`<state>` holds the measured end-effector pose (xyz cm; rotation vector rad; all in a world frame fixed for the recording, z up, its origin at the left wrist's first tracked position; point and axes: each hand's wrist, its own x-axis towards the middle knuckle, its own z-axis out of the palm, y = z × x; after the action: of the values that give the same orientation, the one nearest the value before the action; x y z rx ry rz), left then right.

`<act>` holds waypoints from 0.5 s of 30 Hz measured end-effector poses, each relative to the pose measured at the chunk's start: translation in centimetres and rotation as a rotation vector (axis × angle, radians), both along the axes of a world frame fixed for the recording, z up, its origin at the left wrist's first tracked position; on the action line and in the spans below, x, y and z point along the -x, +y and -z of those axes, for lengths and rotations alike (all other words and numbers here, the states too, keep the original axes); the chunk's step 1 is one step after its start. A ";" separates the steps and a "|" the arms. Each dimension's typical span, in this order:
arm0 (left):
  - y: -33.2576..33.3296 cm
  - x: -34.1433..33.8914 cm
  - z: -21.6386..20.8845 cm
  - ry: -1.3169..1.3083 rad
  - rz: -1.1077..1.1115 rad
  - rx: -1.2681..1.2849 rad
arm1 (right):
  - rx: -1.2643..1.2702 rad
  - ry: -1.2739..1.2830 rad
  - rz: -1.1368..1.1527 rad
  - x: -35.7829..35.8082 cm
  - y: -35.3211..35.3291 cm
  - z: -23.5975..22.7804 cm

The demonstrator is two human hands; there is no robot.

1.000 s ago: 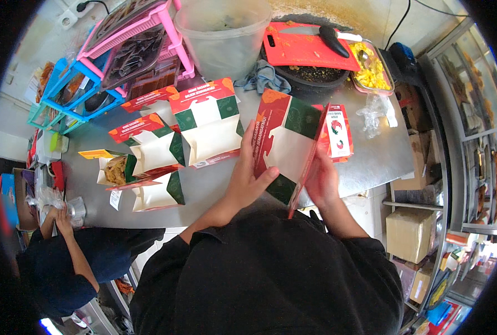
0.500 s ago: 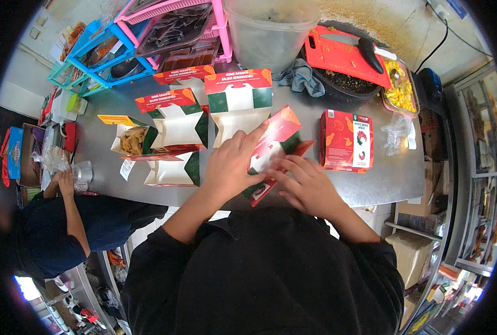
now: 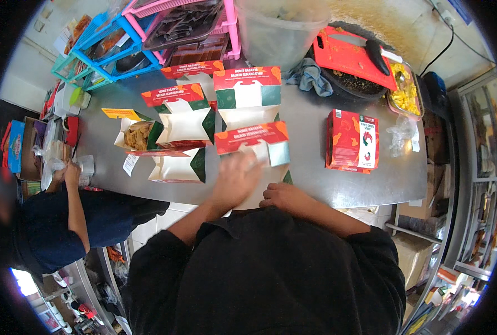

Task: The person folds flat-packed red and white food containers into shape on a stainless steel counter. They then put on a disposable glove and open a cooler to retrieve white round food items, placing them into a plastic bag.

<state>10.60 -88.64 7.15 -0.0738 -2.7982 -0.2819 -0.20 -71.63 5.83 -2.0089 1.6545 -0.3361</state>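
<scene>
A red and green cardboard food box [image 3: 252,137] stands in front of me at the table's near edge, its printed lid raised. My left hand [image 3: 238,177] is inside or over the front of this box and smeared by motion, so its fingers cannot be made out. Curled fingers of my right hand [image 3: 286,199] grip the box's near right edge. Beyond it is an open box [image 3: 247,114] with white inside. To the left sit more open boxes [image 3: 182,124], and one box holds brown fried food [image 3: 138,135].
A stack of folded flat boxes [image 3: 352,140] lies right on the steel table [image 3: 310,181]. Behind are a red cutting board with knife [image 3: 349,53], a tray of yellow food [image 3: 402,92], a blue cloth [image 3: 310,77], a clear bucket [image 3: 282,33] and plastic racks [image 3: 131,42]. A co-worker's hands [image 3: 67,174] are at far left.
The box was tilted and partly folded between both hands; now it stands squared up with its lid raised. My left hand moved down and nearer, and my right hand moved left and nearer.
</scene>
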 end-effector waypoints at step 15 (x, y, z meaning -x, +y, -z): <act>-3.1 -0.7 5.6 -0.266 -0.176 -0.124 | 0.015 -0.791 0.740 6.5 3.9 0.6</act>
<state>11.32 -91.76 1.58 0.2556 -3.0149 -0.4502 -6.70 -67.78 5.21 -0.9476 1.7350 -1.2129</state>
